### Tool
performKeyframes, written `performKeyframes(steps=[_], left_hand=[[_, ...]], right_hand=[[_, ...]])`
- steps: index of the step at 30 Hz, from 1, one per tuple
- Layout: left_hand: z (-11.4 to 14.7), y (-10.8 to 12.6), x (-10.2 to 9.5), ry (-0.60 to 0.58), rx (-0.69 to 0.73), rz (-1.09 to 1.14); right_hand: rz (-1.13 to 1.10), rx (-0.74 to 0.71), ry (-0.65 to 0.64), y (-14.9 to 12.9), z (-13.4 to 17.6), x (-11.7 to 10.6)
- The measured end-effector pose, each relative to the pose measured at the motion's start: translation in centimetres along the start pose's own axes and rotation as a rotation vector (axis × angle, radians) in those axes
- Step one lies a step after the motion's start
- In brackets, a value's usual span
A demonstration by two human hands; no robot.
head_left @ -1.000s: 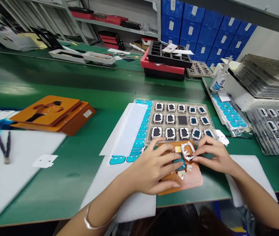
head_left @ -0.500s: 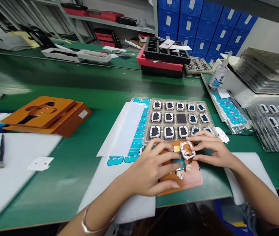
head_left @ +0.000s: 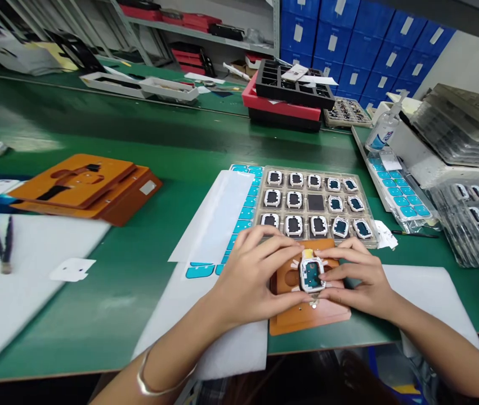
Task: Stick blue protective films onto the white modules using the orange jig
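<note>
A white watch-case frame [head_left: 302, 275] lies on an orange fixture [head_left: 283, 322], and teal shows through its opening. My right hand [head_left: 359, 281] has its fingertips on the frame's right side and lower right corner, gripping it. On the other side, my left hand [head_left: 254, 281] curves around the frame, thumb at its lower edge and fingers near the top left, by a yellow tab [head_left: 308, 254]. The exact fingertip contact of the left hand is partly hidden. Just behind the fixture, a clear compartment tray [head_left: 304, 190] holds several similar white frames.
Teal adhesive pieces [head_left: 245, 212] lie under a white sheet [head_left: 214, 216] left of the tray. Another orange fixture [head_left: 83, 185] and black tweezers [head_left: 3, 244] are farther left. Stacked clear trays [head_left: 471, 230] and a pump bottle [head_left: 385, 128] stand at right. White foam [head_left: 422, 292] lies beside my right arm.
My right hand has brought the white frame left and down, over the teal piece on the fixture. My left fingers have drawn back from that piece to the frame's edge.
</note>
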State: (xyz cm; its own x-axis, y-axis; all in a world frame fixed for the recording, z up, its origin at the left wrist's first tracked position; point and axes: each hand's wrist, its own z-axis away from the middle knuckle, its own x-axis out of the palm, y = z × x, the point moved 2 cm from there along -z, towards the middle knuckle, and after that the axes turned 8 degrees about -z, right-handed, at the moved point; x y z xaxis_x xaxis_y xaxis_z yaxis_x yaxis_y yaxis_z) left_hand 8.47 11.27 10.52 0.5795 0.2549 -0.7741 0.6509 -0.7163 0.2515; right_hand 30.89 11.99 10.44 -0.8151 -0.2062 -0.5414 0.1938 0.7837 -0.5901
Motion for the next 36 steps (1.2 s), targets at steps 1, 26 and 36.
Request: performKeyframes(steps=[1,26,36], left_hand=[[-0.01,0.04,0.06,-0.028,-0.004,-0.008],[0.22,0.25,0.08,-0.154,-0.031,-0.069],[0.08,0.40,0.68,-0.093,-0.083,0.159]], right_hand=[[-0.007,0.009,-0.005,-0.03,0.05,0.19],[0.026,0.158,-0.052,-0.13,0.34,0.56],[0.003,0.134,-0.064,0.50,0.56,0.73]])
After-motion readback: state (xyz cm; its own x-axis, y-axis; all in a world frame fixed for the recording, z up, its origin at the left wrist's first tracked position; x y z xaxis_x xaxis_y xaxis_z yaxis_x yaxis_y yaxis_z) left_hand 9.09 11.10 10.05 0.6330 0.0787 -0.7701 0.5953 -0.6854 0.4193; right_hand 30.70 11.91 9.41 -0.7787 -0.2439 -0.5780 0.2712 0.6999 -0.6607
